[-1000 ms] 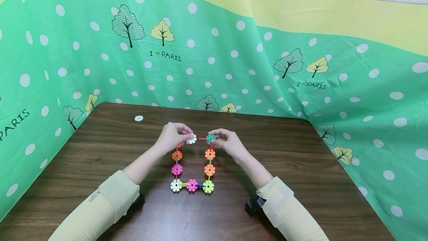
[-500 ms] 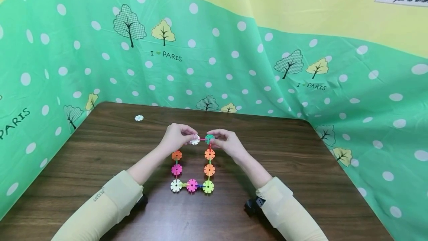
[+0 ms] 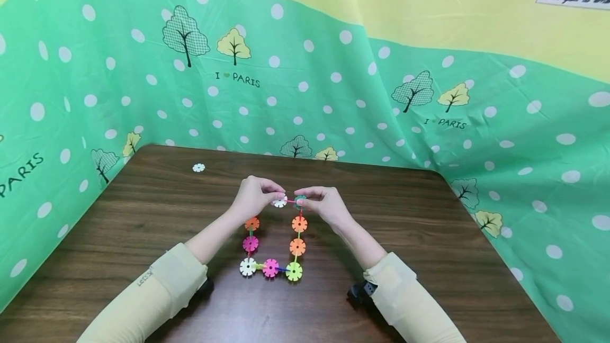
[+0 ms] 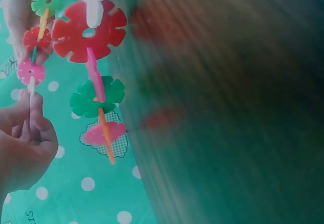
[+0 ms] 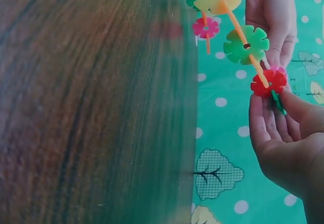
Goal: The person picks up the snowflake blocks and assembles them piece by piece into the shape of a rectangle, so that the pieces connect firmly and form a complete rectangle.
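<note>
Interlocking flower discs form a linked, roughly square chain in the head view. My left hand pinches a white flower disc at the far side. Just right of it, my right hand pinches a green flower disc; a pink disc, edge-on from above, joins the two. Orange discs run down the right side to a yellow-green disc. The near row holds a pink and a white disc. Up the left side, the chain ends at a pink disc, apart from the pinched white one.
A loose white flower disc lies toward the far left of the brown wooden table. Behind the table hangs a green and yellow printed cloth. Both forearms wear wrist cameras, one dark body showing under the right sleeve.
My left hand has shifted slightly right with the white disc, closer to my right hand. The near row of the chain has slid a little toward me and to the left.
</note>
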Available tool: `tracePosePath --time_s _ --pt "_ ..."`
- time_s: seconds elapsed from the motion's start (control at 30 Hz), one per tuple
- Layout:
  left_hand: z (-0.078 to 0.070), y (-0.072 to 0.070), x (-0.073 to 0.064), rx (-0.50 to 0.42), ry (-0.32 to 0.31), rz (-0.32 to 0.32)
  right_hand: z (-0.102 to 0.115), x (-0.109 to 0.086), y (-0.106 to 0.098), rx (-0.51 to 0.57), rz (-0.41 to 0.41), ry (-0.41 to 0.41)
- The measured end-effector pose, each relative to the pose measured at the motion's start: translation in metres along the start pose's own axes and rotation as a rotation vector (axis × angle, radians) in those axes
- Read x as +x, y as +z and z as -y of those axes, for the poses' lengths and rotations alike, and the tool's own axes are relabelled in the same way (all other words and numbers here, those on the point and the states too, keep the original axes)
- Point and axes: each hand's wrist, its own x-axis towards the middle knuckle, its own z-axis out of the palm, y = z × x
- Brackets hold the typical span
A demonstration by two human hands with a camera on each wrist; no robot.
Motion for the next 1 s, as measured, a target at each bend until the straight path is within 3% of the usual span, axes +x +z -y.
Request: tracePosePath --time_s 0.27,0.53,0.83,1.0 --pt "-0.006 0.005 -0.003 -0.008 0.008 -0.033 -0.002 -0.005 0.001 0.000 -0.043 -0.031" --pt "-0.005 0.006 -0.005 0.000 0.014 -0.040 -0.004 -0.004 0.002 -0.022 -0.036 -0.057" --pt "-0.001 0.001 -0.005 0.008 0.020 0.000 -0.002 -0.003 0.002 -0.044 0.042 -0.073" --pt "0.001 -0.013 -0.005 0.025 0.007 0.041 -0.002 -0.005 0.001 -0.090 0.067 -0.082"
